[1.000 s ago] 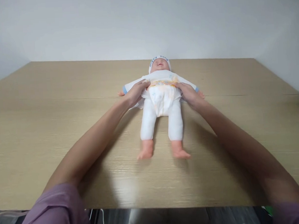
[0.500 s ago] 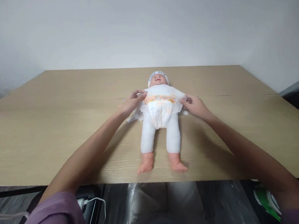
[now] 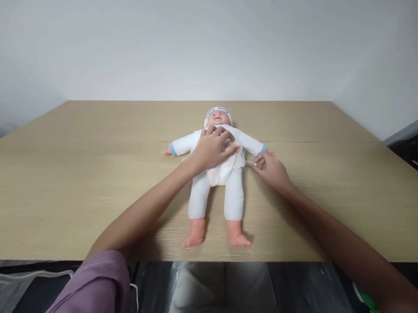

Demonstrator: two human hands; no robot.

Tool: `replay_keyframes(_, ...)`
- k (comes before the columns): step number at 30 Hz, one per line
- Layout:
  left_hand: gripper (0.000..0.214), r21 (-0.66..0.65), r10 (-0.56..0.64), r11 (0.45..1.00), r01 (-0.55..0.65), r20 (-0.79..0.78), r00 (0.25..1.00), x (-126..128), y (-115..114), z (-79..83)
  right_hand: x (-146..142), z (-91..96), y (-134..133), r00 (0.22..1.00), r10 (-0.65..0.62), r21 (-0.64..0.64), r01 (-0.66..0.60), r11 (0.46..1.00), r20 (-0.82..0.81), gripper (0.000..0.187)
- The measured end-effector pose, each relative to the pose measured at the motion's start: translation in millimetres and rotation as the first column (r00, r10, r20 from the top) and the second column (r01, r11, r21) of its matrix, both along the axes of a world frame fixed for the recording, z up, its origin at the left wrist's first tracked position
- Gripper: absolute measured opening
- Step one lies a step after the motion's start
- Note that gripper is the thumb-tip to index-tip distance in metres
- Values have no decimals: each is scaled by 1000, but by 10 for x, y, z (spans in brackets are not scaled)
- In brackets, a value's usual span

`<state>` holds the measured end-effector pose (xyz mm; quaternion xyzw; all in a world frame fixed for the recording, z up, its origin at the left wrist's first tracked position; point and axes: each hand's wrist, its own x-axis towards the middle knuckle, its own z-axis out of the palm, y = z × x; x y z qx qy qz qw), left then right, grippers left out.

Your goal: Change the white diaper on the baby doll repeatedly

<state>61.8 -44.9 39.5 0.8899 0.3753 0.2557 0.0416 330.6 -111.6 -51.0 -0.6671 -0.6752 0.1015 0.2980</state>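
Observation:
A baby doll (image 3: 216,184) in a white suit and cap lies on its back on the wooden table (image 3: 72,183), arms spread, bare feet toward me. It wears a white diaper (image 3: 224,172) with an orange-printed waistband, mostly covered. My left hand (image 3: 212,149) lies across the doll's belly, fingers curled over the suit's front flap. My right hand (image 3: 269,168) sits at the doll's right side, fingers pinched on a small white tab of cloth by the hip.
The table's near edge (image 3: 307,259) runs just below the doll's feet. A white wall stands behind the table. Below the edge are my grey trousers, a white cable at the left and a green object at the lower right.
My left hand has moved from the doll's side onto its belly, pulling white cloth over the orange waistband. The doll's arms now show spread out. My right hand dropped slightly toward the hip.

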Motion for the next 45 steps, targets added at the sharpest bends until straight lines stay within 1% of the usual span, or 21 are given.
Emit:
replay_keyframes(2,49,30,39,999,-38,-57,998,46,-20,1,0,-5,5,999,-26,-39,25,999,-23,34)
replay_keyframes(5,59,41,67,997,-64,-87,994,39,-22,-2,14,3,-6,996,-52,-91,46,995,-68,36)
replay_keyframes(7,60,37,77,997,-74,-95,993,29,-21,-10,38,37,-20,993,-28,-120,14,993,-112,41)
replay_keyframes(9,61,35,79,997,-76,-102,992,30,-23,-24,63,106,-27,976,23,-135,-54,989,-218,51)
replay_keyframes(12,62,30,81,996,-78,-105,991,46,-26,-49,46,269,13,906,91,-86,-138,987,-414,58)
replay_keyframes(15,63,22,83,996,-81,-98,992,58,-30,-51,-103,437,158,861,142,-19,-173,985,-488,55)
replay_keyframes(17,63,9,89,996,-89,-99,991,61,-34,-38,-264,514,303,859,191,9,-213,977,-475,50)
replay_keyframes(20,61,-19,101,994,-104,-110,989,65,-45,-20,-513,571,494,880,246,-31,-282,959,-406,43)
replay_keyframes(22,58,-34,103,994,-108,-117,988,71,-51,-24,-632,587,532,898,249,-47,-285,957,-364,41)
replay_keyframes(24,57,-49,92,994,-98,-109,990,73,-45,-37,-692,590,464,903,248,13,-261,965,-350,37)
replay_keyframes(26,59,-83,76,993,-82,-79,994,59,-14,-42,-697,572,304,902,274,125,-246,961,-333,33)
replay_keyframes(29,63,-216,22,976,-25,-14,1000,-24,108,-7,-641,489,14,905,367,284,-301,911,-218,36)
replay_keyframes(31,67,-352,-61,933,81,68,996,-128,227,31,-585,409,-125,889,448,308,-402,862,-95,47)
replay_keyframes(33,70,-467,-157,851,240,209,965,-258,331,50,-531,334,-183,857,514,283,-490,824,-12,58)
replay_keyframes(35,69,-508,-183,782,361,367,912,-401,368,27,-489,283,-178,837,547,267,-530,805,11,63)
replay_keyframes(36,67,-497,-161,781,378,425,891,-477,352,-3,-475,269,-166,833,554,272,-534,800,6,63)
replay_keyframes(38,61,-432,-79,846,313,480,874,-644,255,-95,-456,259,-146,825,565,294,-538,790,-6,61)
replay_keyframes(39,59,-393,-35,885,252,483,875,-739,185,-154,-451,260,-146,820,573,306,-543,782,-10,61)
replay_keyframes(41,55,-325,36,937,129,458,888,-954,37,-289,-449,267,-166,816,578,324,-545,773,-5,59)
replay_keyframes(43,52,-277,100,960,23,422,901,-1186,-80,-432,-463,284,-198,831,556,345,-525,778,11,56)
replay_keyframes(45,48,-269,166,961,-66,368,915,-1397,-140,-564,-513,326,-212,865,501,379,-473,795,30,52)
